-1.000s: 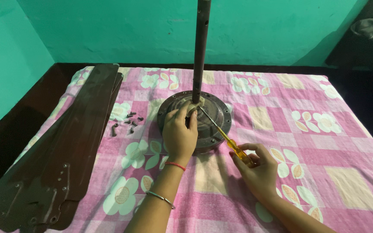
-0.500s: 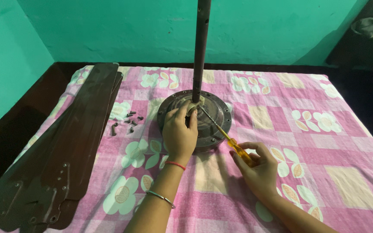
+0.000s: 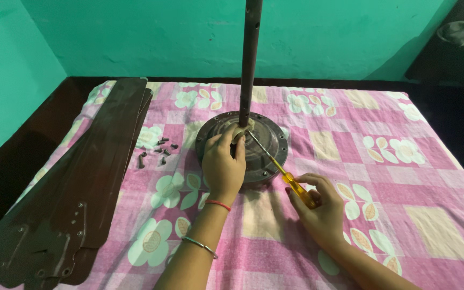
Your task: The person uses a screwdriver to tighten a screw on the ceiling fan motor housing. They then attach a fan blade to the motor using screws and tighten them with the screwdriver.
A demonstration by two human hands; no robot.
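Left hand grips the fan motor steady; right hand closes on the screwdriver, tip near the downrod, apparently working a screw; turning comes next.

Fan motor: round, dark brown metal housing, lying flat on the pink checked cloth, a dark rod rising upright from its centre. Screwdriver: yellow handle, thin metal shaft, slanted with its tip at the hub by the rod's base, handle low towards the near right.

Home bedroom: floral bedsheet, green walls
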